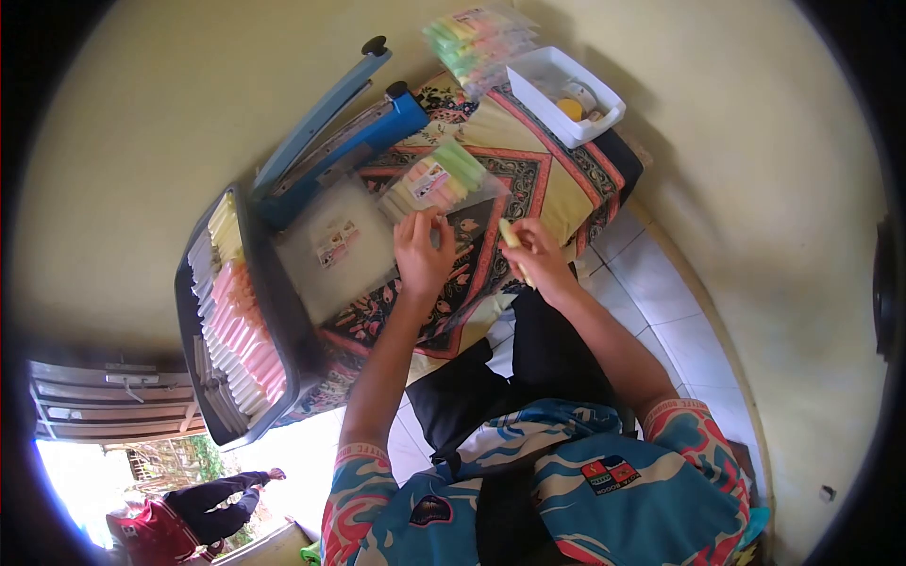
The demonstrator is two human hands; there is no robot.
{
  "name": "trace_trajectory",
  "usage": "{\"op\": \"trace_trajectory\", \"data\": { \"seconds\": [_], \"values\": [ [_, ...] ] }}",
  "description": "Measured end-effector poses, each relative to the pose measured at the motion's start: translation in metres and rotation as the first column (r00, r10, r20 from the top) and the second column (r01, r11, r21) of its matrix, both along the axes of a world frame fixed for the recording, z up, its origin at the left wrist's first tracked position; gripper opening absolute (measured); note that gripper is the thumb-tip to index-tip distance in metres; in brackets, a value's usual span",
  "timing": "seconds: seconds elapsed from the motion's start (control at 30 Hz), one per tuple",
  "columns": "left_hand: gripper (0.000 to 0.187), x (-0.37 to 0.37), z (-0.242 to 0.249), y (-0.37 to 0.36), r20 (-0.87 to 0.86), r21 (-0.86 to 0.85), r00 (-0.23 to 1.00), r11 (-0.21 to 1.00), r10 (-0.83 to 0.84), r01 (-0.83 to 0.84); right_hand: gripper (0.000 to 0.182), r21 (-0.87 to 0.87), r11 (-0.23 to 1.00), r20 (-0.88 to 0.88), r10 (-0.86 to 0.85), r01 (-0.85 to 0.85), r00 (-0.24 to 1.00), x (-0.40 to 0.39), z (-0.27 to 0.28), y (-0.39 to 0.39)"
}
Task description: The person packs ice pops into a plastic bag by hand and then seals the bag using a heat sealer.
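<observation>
My left hand [422,253] rests on the near edge of a clear plastic bag [440,179] filled with pastel sticks in green, pink and cream, and its fingers pinch the bag's opening. My right hand [538,255] is closed around a pale yellow stick [511,234], held just right of the bag. Both hands hover over a patterned cloth [528,160] that covers a low table.
A dark tray [283,330] at the left holds rows of pink, cream and yellow sticks. A blue heat sealer [340,132] stands behind it with empty labelled bags [335,247] in front. A white tub [566,94] and filled bags [481,42] lie at the far end. A person stands outside, lower left.
</observation>
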State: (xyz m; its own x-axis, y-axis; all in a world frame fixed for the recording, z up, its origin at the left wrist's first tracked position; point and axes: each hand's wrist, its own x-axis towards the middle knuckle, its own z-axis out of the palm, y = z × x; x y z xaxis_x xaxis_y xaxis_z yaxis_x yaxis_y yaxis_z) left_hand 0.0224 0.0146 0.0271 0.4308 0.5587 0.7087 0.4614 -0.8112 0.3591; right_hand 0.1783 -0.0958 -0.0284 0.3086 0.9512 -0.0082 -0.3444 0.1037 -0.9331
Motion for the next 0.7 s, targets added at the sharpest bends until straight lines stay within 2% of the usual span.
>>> {"op": "trace_trajectory", "data": {
  "seconds": [0.07, 0.1, 0.13, 0.2, 0.23, 0.33, 0.43, 0.53, 0.63, 0.7],
  "values": [
    [0.012, 0.000, 0.000, 0.000, 0.008, -0.010, 1.000, 1.000, -0.003, 0.003, 0.046, 0.147, 0.989, 0.259, -0.011, -0.028, 0.966, -0.009, -0.015, 0.008],
    [0.012, 0.000, 0.001, 0.000, 0.014, -0.013, 1.000, 1.000, -0.005, 0.005, 0.050, 0.125, 0.986, 0.289, 0.067, -0.107, 0.955, -0.011, 0.009, 0.002],
    [0.011, 0.000, 0.001, 0.000, 0.020, -0.015, 1.000, 1.000, -0.007, 0.007, 0.049, 0.119, 0.989, 0.449, 0.029, -0.091, 0.893, -0.013, 0.025, 0.002],
    [0.013, 0.001, 0.003, -0.002, 0.017, 0.001, 1.000, 1.000, -0.010, 0.010, 0.046, 0.113, 0.992, 0.724, -0.040, -0.060, 0.689, -0.017, 0.043, 0.005],
    [0.013, 0.001, 0.003, -0.002, 0.016, 0.009, 1.000, 1.000, -0.011, 0.011, 0.044, 0.243, 0.970, 0.734, -0.197, 0.019, 0.650, -0.020, 0.034, 0.014],
    [0.014, 0.000, 0.004, -0.002, -0.007, 0.049, 1.000, 0.999, -0.015, 0.015, 0.041, 0.362, 0.923, 0.813, -0.380, 0.128, 0.441, -0.019, 0.025, 0.035],
    [0.015, 0.000, 0.001, -0.002, -0.008, 0.067, 1.000, 0.997, -0.025, 0.026, 0.035, 0.308, 0.940, 0.847, -0.341, 0.147, 0.408, -0.022, 0.030, 0.042],
    [0.017, -0.001, -0.001, -0.002, -0.016, 0.066, 0.999, 0.997, -0.039, 0.040, 0.028, 0.321, 0.936, 0.898, -0.350, 0.144, 0.267, -0.021, 0.030, 0.053],
    [0.019, -0.002, -0.004, -0.001, -0.011, 0.067, 0.998, 0.996, -0.057, 0.057, 0.026, 0.150, 0.975, 0.963, -0.182, 0.166, 0.200, -0.021, 0.028, 0.061],
    [0.019, -0.001, -0.006, 0.000, 0.000, 0.075, 0.997, 0.995, -0.074, 0.073, 0.033, 0.174, 0.967, 0.954, -0.213, 0.188, 0.211, -0.018, 0.018, 0.072]
  ]
}}
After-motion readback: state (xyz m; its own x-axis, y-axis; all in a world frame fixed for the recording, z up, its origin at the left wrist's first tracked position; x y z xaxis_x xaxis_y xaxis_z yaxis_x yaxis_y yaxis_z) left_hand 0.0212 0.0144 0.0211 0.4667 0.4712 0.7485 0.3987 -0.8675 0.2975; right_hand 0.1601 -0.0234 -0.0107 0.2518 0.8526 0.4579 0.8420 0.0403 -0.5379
